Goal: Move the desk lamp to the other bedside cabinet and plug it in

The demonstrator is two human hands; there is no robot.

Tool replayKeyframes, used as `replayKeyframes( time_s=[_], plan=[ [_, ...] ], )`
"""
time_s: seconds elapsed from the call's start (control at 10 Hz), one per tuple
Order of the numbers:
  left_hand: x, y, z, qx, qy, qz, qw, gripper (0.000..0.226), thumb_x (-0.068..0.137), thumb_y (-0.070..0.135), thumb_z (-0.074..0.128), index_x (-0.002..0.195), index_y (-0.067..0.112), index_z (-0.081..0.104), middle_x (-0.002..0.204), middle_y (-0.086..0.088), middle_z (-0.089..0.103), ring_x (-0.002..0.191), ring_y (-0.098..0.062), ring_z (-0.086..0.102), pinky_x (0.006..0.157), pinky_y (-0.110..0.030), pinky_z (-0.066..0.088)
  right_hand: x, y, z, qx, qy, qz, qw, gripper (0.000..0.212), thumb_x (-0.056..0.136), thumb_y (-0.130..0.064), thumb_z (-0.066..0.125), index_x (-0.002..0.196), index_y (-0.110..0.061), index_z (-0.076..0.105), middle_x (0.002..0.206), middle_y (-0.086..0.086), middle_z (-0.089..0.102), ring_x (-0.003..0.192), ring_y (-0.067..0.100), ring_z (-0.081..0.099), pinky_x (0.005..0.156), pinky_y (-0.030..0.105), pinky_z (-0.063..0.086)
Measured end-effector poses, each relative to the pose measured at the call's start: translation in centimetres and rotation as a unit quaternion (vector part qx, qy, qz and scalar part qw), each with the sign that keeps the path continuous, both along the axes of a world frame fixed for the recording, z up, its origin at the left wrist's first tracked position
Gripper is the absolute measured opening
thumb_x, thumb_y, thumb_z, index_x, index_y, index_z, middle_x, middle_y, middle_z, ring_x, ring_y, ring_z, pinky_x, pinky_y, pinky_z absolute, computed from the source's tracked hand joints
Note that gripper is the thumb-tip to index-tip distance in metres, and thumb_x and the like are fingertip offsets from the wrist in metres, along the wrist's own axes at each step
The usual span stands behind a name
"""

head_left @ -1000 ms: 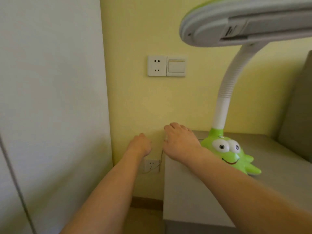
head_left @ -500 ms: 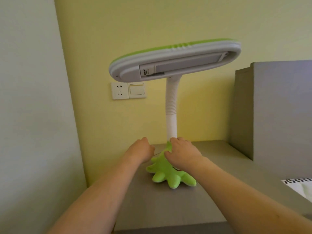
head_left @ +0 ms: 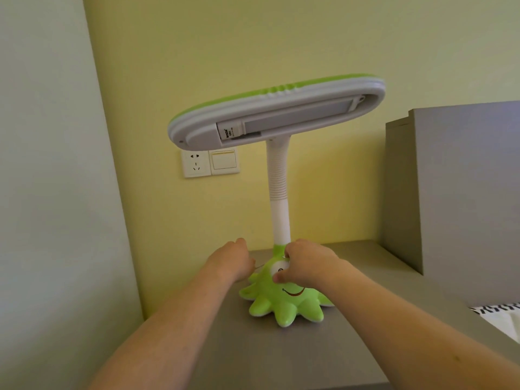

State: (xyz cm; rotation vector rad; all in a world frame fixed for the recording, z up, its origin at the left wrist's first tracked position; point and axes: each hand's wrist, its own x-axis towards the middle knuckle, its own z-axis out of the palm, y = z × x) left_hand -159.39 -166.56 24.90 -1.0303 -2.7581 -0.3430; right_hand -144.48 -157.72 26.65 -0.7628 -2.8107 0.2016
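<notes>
The desk lamp stands upright on the grey bedside cabinet [head_left: 281,358]. It has a green octopus-shaped base [head_left: 284,306], a white flexible neck and a flat white-and-green head [head_left: 275,114]. My right hand [head_left: 306,264] grips the top of the base, with the fingers around one cartoon eye. My left hand [head_left: 230,263] is curled just left of the base. A thin cord [head_left: 259,267] runs from that hand to the base. The plug is hidden.
A white wall socket [head_left: 195,164] and a switch [head_left: 224,162] sit on the yellow wall behind the lamp's neck. A grey headboard [head_left: 455,190] rises at the right, with patterned bedding [head_left: 503,319] below it. A pale panel [head_left: 50,192] bounds the left side.
A second ago both hands reached past the cabinet's left edge near a low socket. They have come up to the lamp base, whose face has turned toward me.
</notes>
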Motion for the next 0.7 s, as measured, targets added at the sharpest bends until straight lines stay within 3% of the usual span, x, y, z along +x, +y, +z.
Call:
replayKeyframes(
  time_s=[0.2,0.3,0.4,0.5,0.7],
  plan=[
    [0.1,0.8,-0.1,-0.011,-0.001,0.010,1.000,0.042,0.089,0.032,0.043,0.124,0.008,0.045,0.126,-0.013,0.056,0.111,-0.031,0.055,0.084,-0.037,0.045,-0.7,-0.4,0.8,0.050,-0.044,-0.013,0.998,0.042,0.079,-0.050,0.066,0.094,-0.014,0.050,0.078,-0.003,0.049,0.078,0.021,0.054,0.065,0.031,0.041],
    [0.3,1.0,-0.1,-0.017,0.001,0.007,1.000,0.041,0.091,0.033,0.043,0.123,0.007,0.045,0.127,-0.014,0.055,0.113,-0.032,0.055,0.085,-0.038,0.044,-0.9,-1.2,1.3,0.103,-0.076,-0.011,0.992,0.043,0.084,-0.046,0.062,0.111,-0.012,0.055,0.095,-0.001,0.058,0.086,0.022,0.059,0.068,0.032,0.044],
    [0.2,1.3,0.3,-0.018,0.000,0.012,1.000,0.043,0.092,0.035,0.043,0.125,0.007,0.045,0.130,-0.014,0.054,0.116,-0.032,0.054,0.089,-0.038,0.046,-1.0,-1.6,1.7,0.116,-0.137,0.000,0.984,0.043,0.085,-0.046,0.059,0.112,-0.012,0.057,0.101,0.002,0.061,0.094,0.026,0.062,0.080,0.035,0.050],
    [0.0,1.5,1.0,-0.014,-0.015,0.019,1.000,0.049,0.092,0.040,0.043,0.130,0.010,0.044,0.135,-0.013,0.052,0.120,-0.031,0.052,0.094,-0.039,0.046,-1.0,-1.9,2.0,0.095,-0.163,-0.006,0.982,0.039,0.082,-0.048,0.063,0.078,-0.011,0.051,0.075,0.001,0.051,0.081,0.025,0.055,0.072,0.032,0.046],
    [-0.5,1.6,1.2,0.006,-0.017,0.011,1.000,0.054,0.090,0.045,0.046,0.130,0.009,0.045,0.136,-0.015,0.052,0.121,-0.033,0.052,0.097,-0.041,0.046,-0.3,-1.2,2.4,-0.029,-0.092,-0.009,0.995,0.038,0.076,-0.039,0.073,0.090,-0.012,0.051,0.071,-0.002,0.047,0.079,0.024,0.055,0.058,0.027,0.041]
  ],
)
